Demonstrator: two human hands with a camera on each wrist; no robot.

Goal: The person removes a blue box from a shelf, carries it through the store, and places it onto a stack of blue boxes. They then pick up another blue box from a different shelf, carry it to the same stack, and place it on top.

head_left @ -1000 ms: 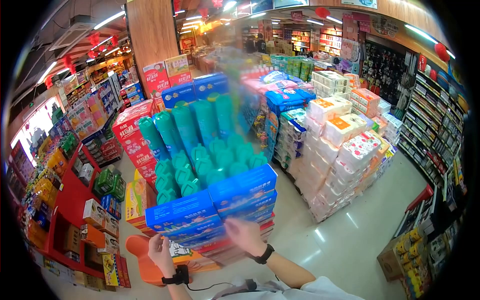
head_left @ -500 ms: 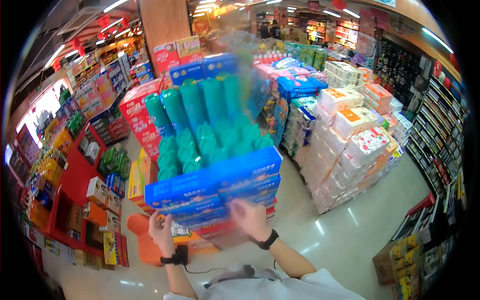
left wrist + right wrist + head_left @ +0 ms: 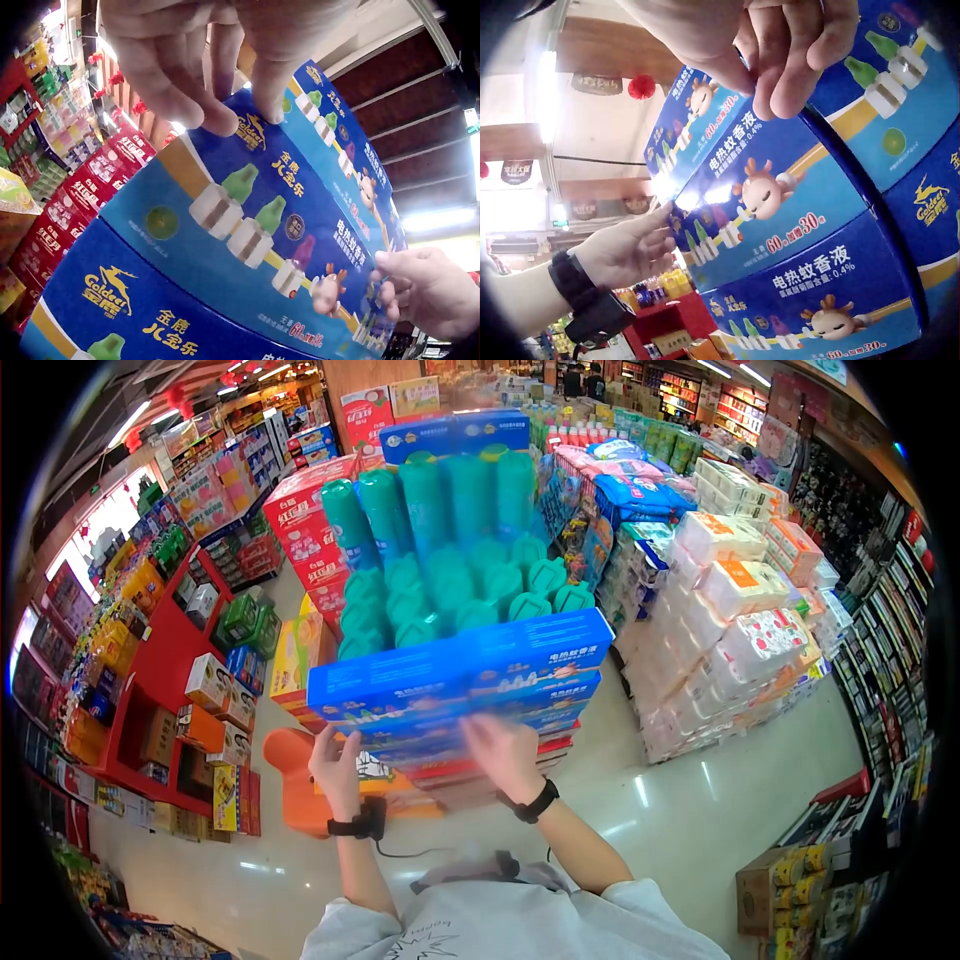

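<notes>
Blue boxes of electric mosquito-repellent liquid (image 3: 460,662) stand stacked in two columns in front of me. In the head view my left hand (image 3: 337,768) is at the left end of the left column. The left wrist view shows its fingers (image 3: 217,118) bent about the corner of an upper mosquito liquid box (image 3: 259,217). My right hand (image 3: 505,755), slightly blurred, is at the seam between the columns. Its fingertips (image 3: 784,105) curl onto the box's right edge in the right wrist view. Boxes of the same kind lie below and to the right.
Green-capped spray cans (image 3: 430,510) rise behind the blue boxes. Wrapped tissue packs (image 3: 735,590) are piled to the right, red cartons (image 3: 305,530) to the left. An orange stool (image 3: 290,800) sits near my left hand, and a red shelf (image 3: 160,710) stands farther left.
The head view has tilted downward, so the display sits higher and farther right in it. Both hands stay at the blue boxes, and more of my shirt shows.
</notes>
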